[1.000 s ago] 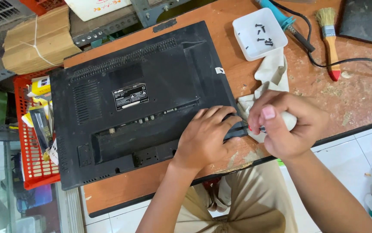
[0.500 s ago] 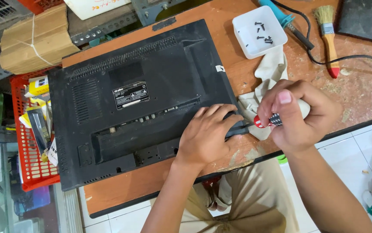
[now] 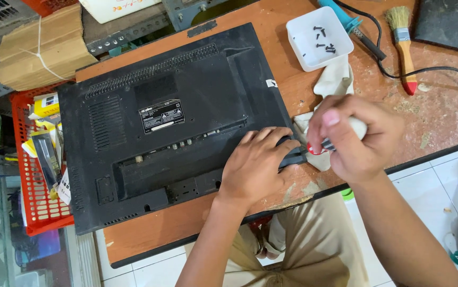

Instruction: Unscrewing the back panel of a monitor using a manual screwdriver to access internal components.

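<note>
A black flat-screen monitor (image 3: 176, 122) lies face down on the worn wooden table (image 3: 293, 64), its rear cover up. My left hand (image 3: 255, 165) presses flat on the cover's lower right corner. My right hand (image 3: 354, 138) is closed around a screwdriver (image 3: 319, 148) with a red and white handle. Its tip points at the monitor's right edge, just beside my left fingers. A white cloth (image 3: 332, 79) lies under and behind my right hand.
A white square tray (image 3: 340, 53) holding several black screws sits at the back right. Beside it lie a blue-handled tool (image 3: 346, 18) with a black cord and a paintbrush (image 3: 403, 48). A red basket (image 3: 30, 175) of clutter stands left of the table; folded cardboard (image 3: 37, 50) is behind.
My right hand with the screwdriver has lifted slightly and turned at the monitor's corner. My left hand has stayed pressed on the cover.
</note>
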